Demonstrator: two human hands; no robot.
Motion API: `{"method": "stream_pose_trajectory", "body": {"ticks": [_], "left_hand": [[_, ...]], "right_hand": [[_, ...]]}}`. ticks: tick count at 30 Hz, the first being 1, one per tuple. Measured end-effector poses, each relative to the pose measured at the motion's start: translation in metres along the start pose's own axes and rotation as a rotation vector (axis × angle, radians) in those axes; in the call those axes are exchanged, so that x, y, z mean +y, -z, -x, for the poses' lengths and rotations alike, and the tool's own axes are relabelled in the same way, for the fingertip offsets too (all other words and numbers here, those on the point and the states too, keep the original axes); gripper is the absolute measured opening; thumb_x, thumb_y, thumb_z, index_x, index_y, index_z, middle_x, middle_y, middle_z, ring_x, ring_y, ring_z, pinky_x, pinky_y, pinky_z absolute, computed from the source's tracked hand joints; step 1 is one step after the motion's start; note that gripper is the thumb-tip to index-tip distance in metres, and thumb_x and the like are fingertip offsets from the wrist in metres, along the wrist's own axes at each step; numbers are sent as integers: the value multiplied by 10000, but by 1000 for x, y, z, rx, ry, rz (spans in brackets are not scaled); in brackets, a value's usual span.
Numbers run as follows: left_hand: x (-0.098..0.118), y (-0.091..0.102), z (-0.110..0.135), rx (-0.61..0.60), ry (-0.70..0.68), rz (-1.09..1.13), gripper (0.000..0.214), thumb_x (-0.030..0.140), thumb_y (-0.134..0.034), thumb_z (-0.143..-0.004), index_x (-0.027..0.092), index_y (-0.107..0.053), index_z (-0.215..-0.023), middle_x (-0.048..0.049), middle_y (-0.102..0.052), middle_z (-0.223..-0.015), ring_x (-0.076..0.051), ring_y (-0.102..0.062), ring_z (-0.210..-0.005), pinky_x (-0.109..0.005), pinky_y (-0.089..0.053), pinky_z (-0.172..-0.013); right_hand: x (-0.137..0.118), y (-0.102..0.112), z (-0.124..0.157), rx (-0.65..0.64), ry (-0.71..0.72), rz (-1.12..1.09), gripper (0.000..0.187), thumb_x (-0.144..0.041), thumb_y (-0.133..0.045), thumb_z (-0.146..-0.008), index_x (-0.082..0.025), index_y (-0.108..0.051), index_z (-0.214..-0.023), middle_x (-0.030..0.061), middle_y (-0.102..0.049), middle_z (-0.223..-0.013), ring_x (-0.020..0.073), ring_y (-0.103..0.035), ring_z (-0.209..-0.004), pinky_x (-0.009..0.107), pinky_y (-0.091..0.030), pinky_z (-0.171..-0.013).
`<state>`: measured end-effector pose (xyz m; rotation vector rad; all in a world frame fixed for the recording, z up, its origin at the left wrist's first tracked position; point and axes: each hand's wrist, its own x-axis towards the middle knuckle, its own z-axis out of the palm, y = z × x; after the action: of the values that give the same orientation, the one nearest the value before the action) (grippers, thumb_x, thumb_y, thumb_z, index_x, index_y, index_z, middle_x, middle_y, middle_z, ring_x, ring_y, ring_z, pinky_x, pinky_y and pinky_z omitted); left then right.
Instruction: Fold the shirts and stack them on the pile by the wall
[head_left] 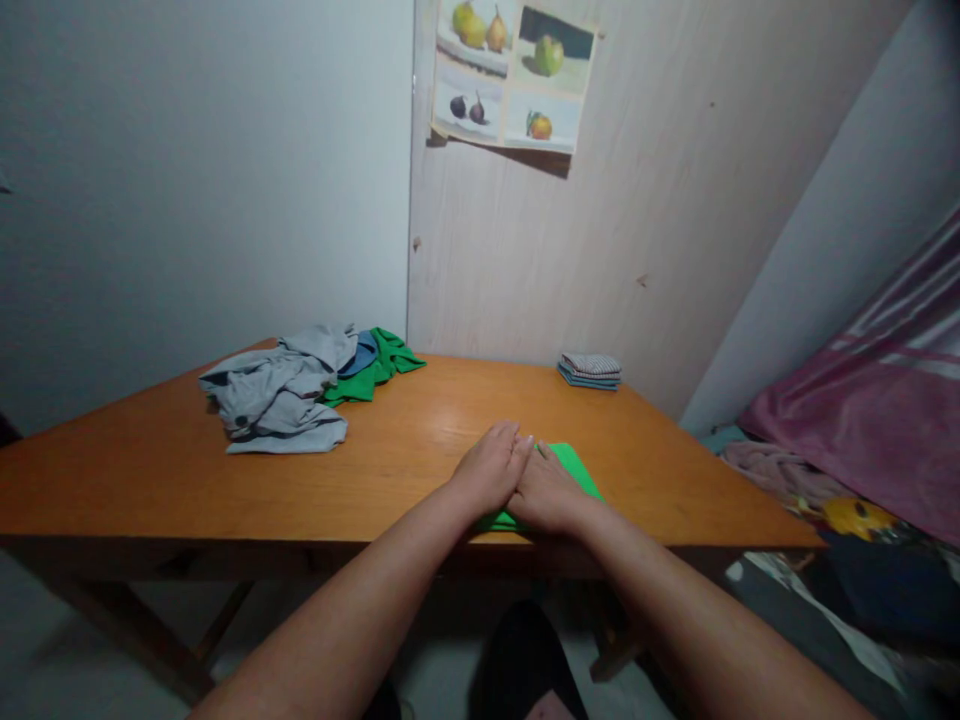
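A bright green folded cloth (576, 468) lies at the front edge of the wooden table (405, 480). Flat on top of it rests my right hand (546, 488), its fingers stretched out toward the left. My left hand (491, 468) lies at the cloth's left side, touching my right hand, with its fingers extended forward. Between them, the two hands hide much of the cloth. Neither hand grips anything.
A crumpled heap of grey clothing (281, 395) sits at the table's left, beside a rumpled green garment (382, 365) and some blue fabric (361, 354). A small folded stack of cloths (591, 370) stands at the back right. Beyond the right edge hangs a pink curtain (870, 410).
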<state>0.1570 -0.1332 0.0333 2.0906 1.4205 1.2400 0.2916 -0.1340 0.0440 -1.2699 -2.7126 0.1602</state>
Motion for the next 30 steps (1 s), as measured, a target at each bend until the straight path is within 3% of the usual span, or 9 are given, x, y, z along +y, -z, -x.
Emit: {"method": "stream_pose_trajectory", "body": {"ticks": [3, 6, 9, 13, 16, 18, 25, 30], "left_hand": [[-1, -6, 3, -98, 44, -117, 602, 532, -361, -1011, 117, -560, -1399, -193, -511, -1536, -304, -418, -1467, -438, -269, -1220], [-6, -6, 4, -152, 84, -197, 663, 556, -237, -1035, 132, -459, -1495, -170, -426, -1603, -279, -361, -1507, -429, -243, -1232], [-8, -5, 5, -175, 59, -270, 706, 587, -227, -1030, 122, -417, -1526, -181, -409, -1610, -301, -341, -1515, -443, -225, -1235], [-7, -5, 8, -230, -21, -434, 764, 643, -267, -1007, 90, -480, -1488, -216, -458, -1570, -353, -361, -1498, -465, -222, -1229], [-5, -5, 9, -257, -65, -498, 785, 669, -310, -989, 75, -519, -1459, -239, -494, -1535, -389, -398, -1466, -489, -236, -1216], [-4, -4, 10, -256, -73, -517, 782, 675, -344, -979, 83, -520, -1459, -241, -498, -1530, -395, -411, -1455, -496, -238, -1212], [-3, -4, 9, -295, -60, -564, 799, 683, -369, -966, 86, -507, -1478, -242, -478, -1547, -391, -403, -1462, -505, -216, -1220], [-5, 3, 3, -410, -65, -587, 841, 671, -207, -1005, 64, -409, -1550, -215, -391, -1611, -356, -324, -1514, -460, -195, -1240]], "right_hand": [[3, 1, 0, 86, 72, -109, 642, -339, -497, -934, -192, -445, -1556, 109, -445, -1595, 305, -411, -1458, 466, -245, -1231], [15, 8, 1, 106, 143, -337, 536, -270, -451, -934, -207, -590, -1448, 45, -648, -1417, 240, -608, -1265, 363, -433, -1113], [35, 16, 3, 114, 55, -434, 504, -253, -359, -969, -200, -666, -1366, 19, -734, -1275, 220, -679, -1149, 340, -501, -1031], [60, 15, 10, 108, -127, -211, 509, -374, -396, -1001, -198, -616, -1425, 75, -590, -1479, 258, -519, -1387, 384, -374, -1170], [68, 4, 16, 62, -207, -128, 673, -515, -327, -1029, -114, -422, -1562, 138, -337, -1645, 298, -266, -1540, 458, -243, -1240], [68, -2, 19, 52, -247, -142, 726, -561, -270, -1035, -110, -334, -1601, 138, -245, -1678, 303, -167, -1567, 486, -201, -1252], [60, -2, 25, 68, -304, -194, 714, -595, -242, -1034, -181, -329, -1610, 95, -217, -1694, 314, -143, -1571, 551, -158, -1249], [60, 0, 24, 54, -299, -202, 724, -588, -243, -1035, -157, -319, -1611, 106, -209, -1696, 318, -137, -1572, 546, -152, -1249]]}}
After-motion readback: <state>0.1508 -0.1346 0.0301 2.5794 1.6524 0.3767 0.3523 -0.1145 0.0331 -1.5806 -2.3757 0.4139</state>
